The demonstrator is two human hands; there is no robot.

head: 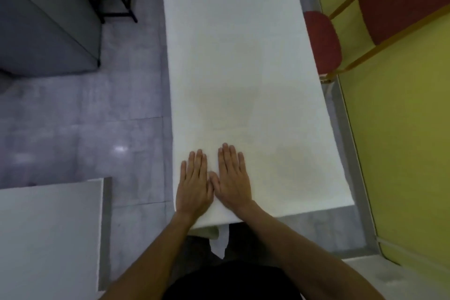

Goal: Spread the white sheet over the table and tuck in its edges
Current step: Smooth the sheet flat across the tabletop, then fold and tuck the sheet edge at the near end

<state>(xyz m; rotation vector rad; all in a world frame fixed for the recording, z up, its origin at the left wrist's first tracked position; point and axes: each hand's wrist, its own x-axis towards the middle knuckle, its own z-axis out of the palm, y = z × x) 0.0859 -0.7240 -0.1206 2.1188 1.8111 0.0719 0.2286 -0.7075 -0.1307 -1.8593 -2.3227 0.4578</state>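
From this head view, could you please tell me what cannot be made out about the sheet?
Far end of the white sheet: cut off by the head view's top edge.
Tucks along both long sides: hidden below the sheet's own overhang.
Sheet beneath the left hand and right hand: covered by them.

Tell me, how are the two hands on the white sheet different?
The left hand lies by the left edge of the white sheet, while the right hand lies nearer the middle. The right hand's fingertips reach farther up the sheet than the left hand's. Both lie flat, palms down and fingers straight, with their thumbs meeting between them, near the sheet's close end.
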